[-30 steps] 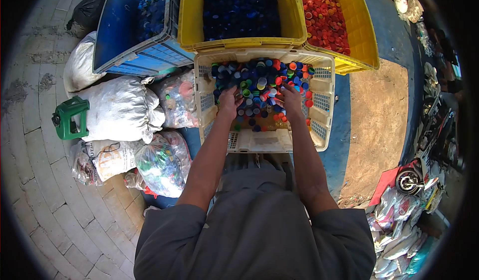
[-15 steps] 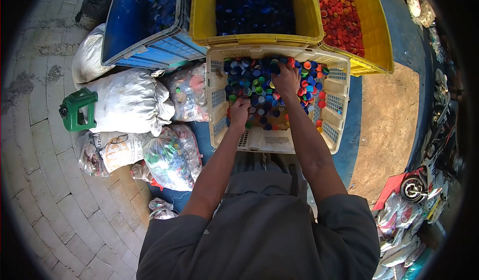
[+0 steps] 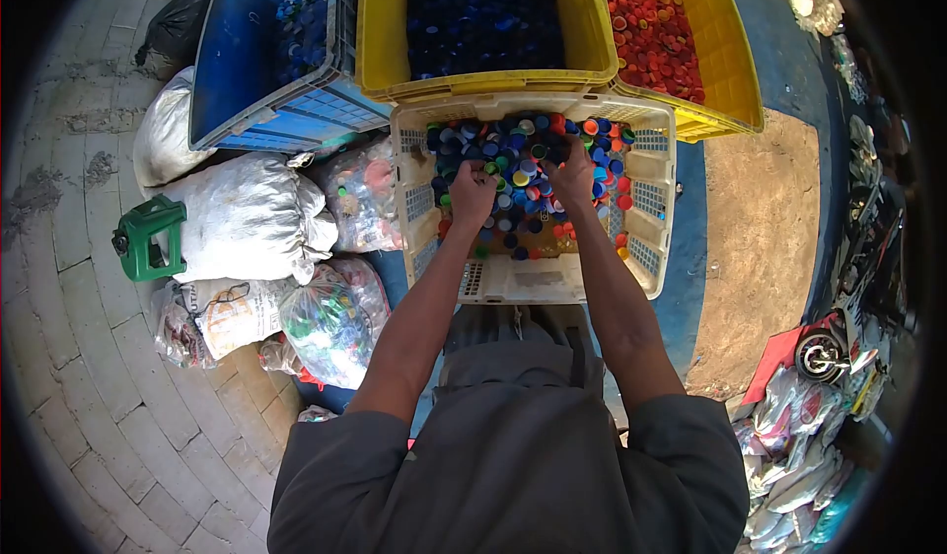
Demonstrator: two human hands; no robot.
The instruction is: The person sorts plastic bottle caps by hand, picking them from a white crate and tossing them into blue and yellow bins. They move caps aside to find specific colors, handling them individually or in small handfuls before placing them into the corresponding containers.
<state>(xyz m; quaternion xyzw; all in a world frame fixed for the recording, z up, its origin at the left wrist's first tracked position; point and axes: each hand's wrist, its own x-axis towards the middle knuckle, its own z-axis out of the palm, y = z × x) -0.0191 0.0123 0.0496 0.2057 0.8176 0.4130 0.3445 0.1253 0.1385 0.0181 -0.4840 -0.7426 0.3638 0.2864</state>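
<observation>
Handling loose bottle caps [image 3: 521,178] inside the white crate [image 3: 538,292]

Caps of blue, red, green and white lie heaped in the crate, mostly toward its far side. Left hand [image 3: 472,195]: at the heap's left part, fingers curled; any grip on a cap cannot be determined. Right hand [image 3: 573,181]: at the heap's right part, thumb and fingers pointing into the caps; their closure cannot be determined. Beyond the crate stands a yellow bin [image 3: 488,85] of dark blue caps, flanked by a blue bin [image 3: 237,66] at left and a red-cap bin [image 3: 725,56] at right. Farther left, a green container [image 3: 150,239] sits against a silvery sack [image 3: 242,221].
</observation>
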